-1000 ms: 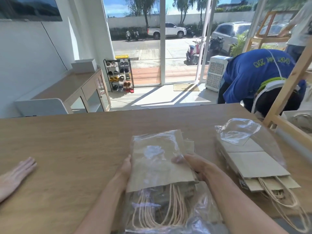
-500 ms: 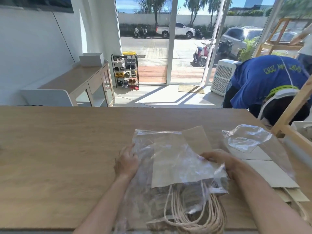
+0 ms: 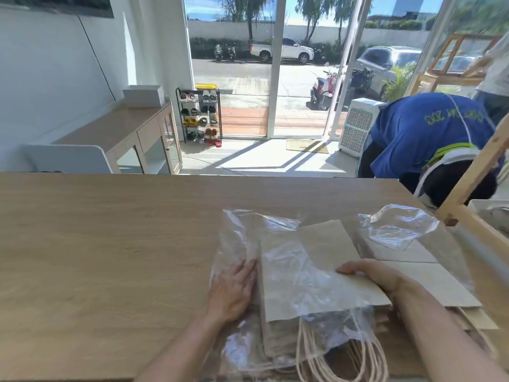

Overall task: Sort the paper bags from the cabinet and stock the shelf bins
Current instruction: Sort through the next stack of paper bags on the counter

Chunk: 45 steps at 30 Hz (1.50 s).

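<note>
Bags [image 3: 327, 244] btwn L hand [image 3: 234, 288], R hand [image 3: 377, 277].

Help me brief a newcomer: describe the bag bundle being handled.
On the wooden table, look at the near edge. The bundle of paper bags lies there in loose clear plastic. Unlike the wider stack on its right, it sits between left hand and right hand.

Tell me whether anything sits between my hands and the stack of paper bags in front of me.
Yes: a clear plastic wrapper covers the paper bags. The left hand lies flat on that plastic beside the stack. The right hand holds the top bag's right edge; whether plastic intervenes there, I cannot tell.
</note>
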Motion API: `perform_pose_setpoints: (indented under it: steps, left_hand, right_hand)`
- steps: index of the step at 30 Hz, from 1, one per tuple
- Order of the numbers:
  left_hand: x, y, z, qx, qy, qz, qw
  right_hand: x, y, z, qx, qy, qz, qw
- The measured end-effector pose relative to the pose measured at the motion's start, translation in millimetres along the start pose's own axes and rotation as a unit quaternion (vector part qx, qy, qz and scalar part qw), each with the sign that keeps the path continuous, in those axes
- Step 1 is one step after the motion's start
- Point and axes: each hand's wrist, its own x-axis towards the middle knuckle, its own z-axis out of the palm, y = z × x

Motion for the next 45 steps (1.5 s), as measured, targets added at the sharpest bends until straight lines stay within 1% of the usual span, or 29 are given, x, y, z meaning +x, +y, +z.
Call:
perform_pose_setpoints:
  steps: [3, 5, 10, 12, 16, 18, 20, 21, 23, 26, 32, 36, 40, 43, 45]
  left_hand:
    - [-3, -3, -1, 0.073, -0.036, 0.008, 0.997]
    - [-2, -7, -1, 0.108, -0.056, -0.003, 0.993]
    - [5, -17, -7, 0.081, -0.053, -0.053, 0.994]
    - [6, -22, -9, 0.078, -0.051, -0.063, 0.994]
    - [13, -8, -17, 0.055, -0.024, -0.074, 0.995]
    - [12, 4, -18, 0.039, -0.019, -0.047, 0.998]
    - [6, 10, -14, 0.014, -0.04, -0.026, 0.999]
    - [3, 9, -9, 0.021, -0.056, -0.024, 0.998]
    - [-1, 5, -2, 0.074, -0.094, -0.02, 0.993]
    - [-2, 3, 1, 0.105, -0.106, -0.005, 0.989]
    - [-3, 24, -3, 0.153, -0.144, -0.025, 0.977]
    - [-5, 33, -3, 0.13, -0.154, -0.051, 0.978]
    - [-5, 29, -1, 0.084, -0.151, -0.059, 0.983]
    - [-9, 24, -5, 0.022, -0.114, -0.061, 0.991]
    - [-12, 17, -7, -0.028, -0.063, -0.055, 0.996]
  right_hand:
    - [-9, -12, -4, -0.003, 0.015, -0.01, 1.0]
    - [-17, -22, -10, -0.006, 0.028, -0.026, 0.999]
    - [-26, -34, -23, 0.013, 0.038, -0.047, 0.998]
    - [-25, -32, -20, 0.006, 0.039, -0.039, 0.998]
    - [-26, -31, -14, -0.042, 0.059, -0.023, 0.997]
    - [-28, -36, -13, -0.068, 0.072, -0.023, 0.995]
    - [-33, -45, -13, -0.093, 0.081, -0.027, 0.992]
    - [-35, -52, -13, -0.105, 0.084, -0.03, 0.99]
    - [-41, -68, -14, -0.134, 0.096, -0.036, 0.986]
    - [-46, -95, -18, -0.211, 0.134, -0.058, 0.966]
    - [-66, -157, -7, -0.319, 0.149, -0.089, 0.932]
    - [-79, -188, 20, -0.37, 0.136, -0.109, 0.912]
    - [-77, -193, 56, -0.389, 0.129, -0.127, 0.903]
    - [-66, -185, 80, -0.408, 0.124, -0.128, 0.895]
    - [-58, -176, 93, -0.431, 0.118, -0.117, 0.887]
